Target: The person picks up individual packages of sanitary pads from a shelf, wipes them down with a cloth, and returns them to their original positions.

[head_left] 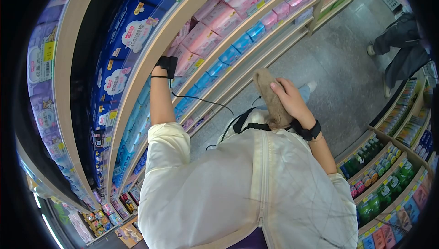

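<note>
**Rt hand grips brown cloth, lt hand at shelf**

Rt hand (289,100), mid-frame: fingers clamped on brown cloth (270,94), held over grey floor (338,66). Lt hand (165,64), upper left of centre, reaches to shelf (141,73) by pink packs (201,38). Black strap covers it, so fingers: can't tell.

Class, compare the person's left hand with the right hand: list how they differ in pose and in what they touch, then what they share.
The left hand is stretched up to the shelf by the pink packs; the right hand is bent in near the chest. The right hand grips a brown fuzzy cloth; what the left hand holds, if anything, cannot be seen. Shared: each wrist wears a black strap.
</note>
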Demonstrator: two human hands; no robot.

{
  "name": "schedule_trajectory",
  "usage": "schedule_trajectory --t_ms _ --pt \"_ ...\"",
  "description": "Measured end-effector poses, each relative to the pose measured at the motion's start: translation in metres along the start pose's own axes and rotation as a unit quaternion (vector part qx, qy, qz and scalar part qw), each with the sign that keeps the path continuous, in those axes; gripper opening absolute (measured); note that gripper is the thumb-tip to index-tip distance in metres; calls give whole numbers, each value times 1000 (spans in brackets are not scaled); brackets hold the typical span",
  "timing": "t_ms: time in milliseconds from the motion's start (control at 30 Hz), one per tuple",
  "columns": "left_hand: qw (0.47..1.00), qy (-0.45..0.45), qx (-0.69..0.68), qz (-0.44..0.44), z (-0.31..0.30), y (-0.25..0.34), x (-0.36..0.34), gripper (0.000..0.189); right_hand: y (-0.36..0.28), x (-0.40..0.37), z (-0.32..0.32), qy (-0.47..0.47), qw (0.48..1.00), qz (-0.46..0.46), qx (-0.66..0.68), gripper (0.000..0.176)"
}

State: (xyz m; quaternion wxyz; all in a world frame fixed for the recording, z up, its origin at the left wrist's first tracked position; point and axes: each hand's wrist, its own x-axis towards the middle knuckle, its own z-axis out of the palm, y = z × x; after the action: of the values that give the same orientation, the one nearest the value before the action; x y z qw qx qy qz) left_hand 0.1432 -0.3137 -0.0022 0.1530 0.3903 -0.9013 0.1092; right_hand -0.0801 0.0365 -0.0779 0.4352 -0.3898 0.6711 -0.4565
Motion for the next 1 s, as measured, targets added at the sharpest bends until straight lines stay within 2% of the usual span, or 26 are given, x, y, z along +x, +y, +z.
schedule_trajectory --t_ms 200,333,367,433,467,533,633,667,733,833,1000 --pt "988 23 145 51 22 -3 15 40 6 5 3 1 1000 -15 -6 53" --pt "944 54 315 87 36 11 31 39 -2 5 1 0 1000 -8 -15 54" --pt "944 55 314 86 36 15 36 39 -3 5 0 -4 1000 0 -16 54" --pt "969 100 143 176 20 43 49 37 0 7 2 -2 1000 0 -14 54" --pt "969 99 142 175 19 47 49 37 1 7 2 0 1000 0 -12 54" --pt "982 -6 97 159 19 50 50 38 -1 6 2 -3 1000 5 -13 54" --pt "991 -10 28 128 33 34 52 36 1 7 3 3 1000 5 -13 53" --pt "991 -10 28 131 38 28 52 36 2 7 3 8 1000 0 -15 53" --pt "992 -75 21 101 35 27 54 32 0 5 1 8 1000 5 -8 53" --pt "983 -121 64 120 25 38 52 28 1 5 0 13 1000 9 -8 53" --pt "976 -114 103 153 36 33 58 26 2 4 -1 24 1000 12 6 54"
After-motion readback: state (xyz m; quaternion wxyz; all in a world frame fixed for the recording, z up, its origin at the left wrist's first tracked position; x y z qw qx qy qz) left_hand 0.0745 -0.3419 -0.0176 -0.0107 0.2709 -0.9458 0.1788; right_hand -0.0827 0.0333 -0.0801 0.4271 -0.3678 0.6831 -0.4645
